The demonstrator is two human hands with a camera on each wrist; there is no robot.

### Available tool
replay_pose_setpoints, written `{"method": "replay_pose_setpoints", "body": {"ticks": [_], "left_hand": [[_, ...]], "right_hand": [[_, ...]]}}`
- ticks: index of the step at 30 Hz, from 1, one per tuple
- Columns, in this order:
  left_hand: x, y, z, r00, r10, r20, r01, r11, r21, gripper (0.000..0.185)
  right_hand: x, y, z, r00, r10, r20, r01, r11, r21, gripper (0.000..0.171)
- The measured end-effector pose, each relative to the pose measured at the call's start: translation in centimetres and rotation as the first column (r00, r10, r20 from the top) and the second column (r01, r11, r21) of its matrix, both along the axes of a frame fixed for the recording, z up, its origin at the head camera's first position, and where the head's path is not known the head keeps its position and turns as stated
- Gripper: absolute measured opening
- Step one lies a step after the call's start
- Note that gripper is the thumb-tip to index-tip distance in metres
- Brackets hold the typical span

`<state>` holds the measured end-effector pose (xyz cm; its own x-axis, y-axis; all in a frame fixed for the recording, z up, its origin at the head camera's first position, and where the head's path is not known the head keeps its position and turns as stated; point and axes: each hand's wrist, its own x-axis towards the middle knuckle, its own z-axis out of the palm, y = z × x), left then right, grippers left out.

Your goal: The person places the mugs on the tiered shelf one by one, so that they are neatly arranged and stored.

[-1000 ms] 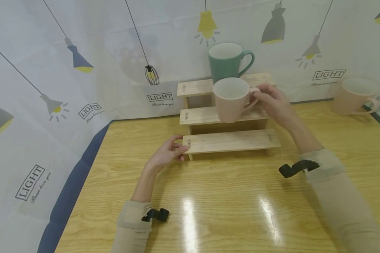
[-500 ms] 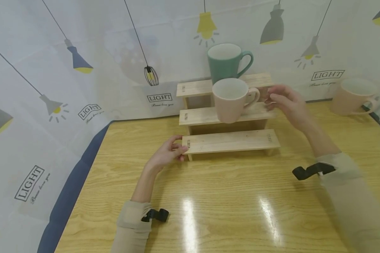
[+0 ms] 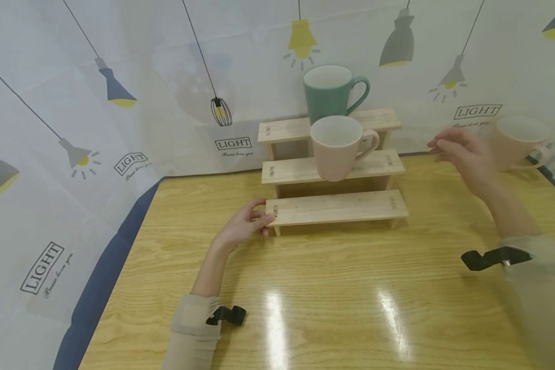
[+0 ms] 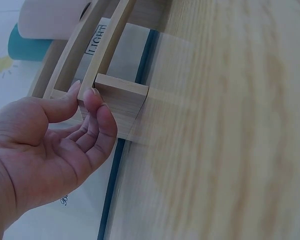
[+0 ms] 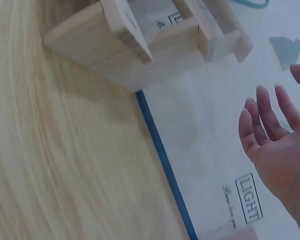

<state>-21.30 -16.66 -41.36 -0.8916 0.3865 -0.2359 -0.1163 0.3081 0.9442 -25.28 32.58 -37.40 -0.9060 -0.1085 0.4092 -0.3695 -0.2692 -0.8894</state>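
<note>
Right hand [image 3: 462, 154] hovers open; left hand [image 3: 245, 223] pinches shelf [image 3: 337, 206]

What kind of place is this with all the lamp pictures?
Probably a staged tabletop set, not a real kitchen: a printed cloth backdrop hangs behind a wooden table, and mugs sit on a small stepped wooden shelf, like the pink mug.

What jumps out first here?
A three-step wooden rack at the back of the table, with a green mug on the top step and a pink mug on the middle one. The left hand pinches the bottom step's left end; the right hand hangs open near another pink mug far right.
</note>
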Motion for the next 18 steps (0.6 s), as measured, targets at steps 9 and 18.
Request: {"method": "replay_pose_setpoints", "body": {"ticks": [9,18], "left_hand": [[-0.1,0.0,0.0,1.000,0.001,0.000,-0.001,1.000,-0.007,0.067],[0.1,0.0,0.2,1.000,0.005,0.006,-0.005,1.000,0.007,0.067]], "right_hand": [[1.5,4.6,-0.5,0.977,-0.199,0.073,0.192,0.977,0.091,0.013],[2.7,7.9,-1.2,0.871,-0.479,0.107,0.426,0.847,0.319,0.017]]}}
